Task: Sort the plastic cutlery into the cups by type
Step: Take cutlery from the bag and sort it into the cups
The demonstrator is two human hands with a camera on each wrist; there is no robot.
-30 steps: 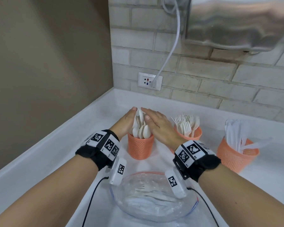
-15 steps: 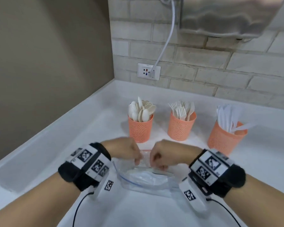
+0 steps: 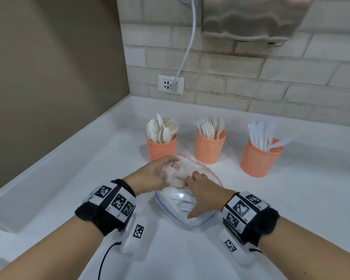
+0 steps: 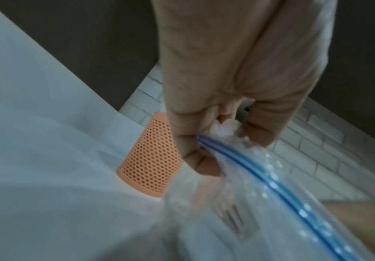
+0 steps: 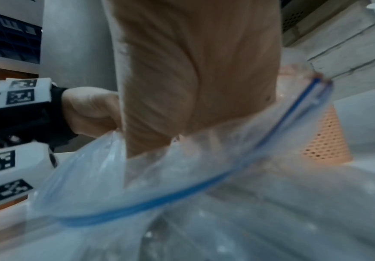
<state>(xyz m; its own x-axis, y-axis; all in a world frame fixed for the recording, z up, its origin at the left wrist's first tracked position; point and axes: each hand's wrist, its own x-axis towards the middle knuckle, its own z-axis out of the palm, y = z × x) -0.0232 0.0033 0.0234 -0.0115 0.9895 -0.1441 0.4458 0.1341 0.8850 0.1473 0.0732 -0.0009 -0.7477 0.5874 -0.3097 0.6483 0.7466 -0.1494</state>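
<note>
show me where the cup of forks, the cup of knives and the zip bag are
cup of forks (image 3: 210, 148), head view, on its orange mesh wall.
cup of knives (image 3: 258, 161), head view, on its orange mesh wall.
zip bag (image 3: 198, 220), head view, on its clear near end.

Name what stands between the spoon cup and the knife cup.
The fork cup stands between the spoon cup and the knife cup, as the head view shows.

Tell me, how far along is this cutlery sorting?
Mostly done, it seems. The spoon cup, fork cup and knife cup each already hold a bunch of one type. In hand: the left hand pinches the rim of the clear zip bag while the right hand reaches inside. Left: the white pieces still in the bag, a fork among them.
</note>
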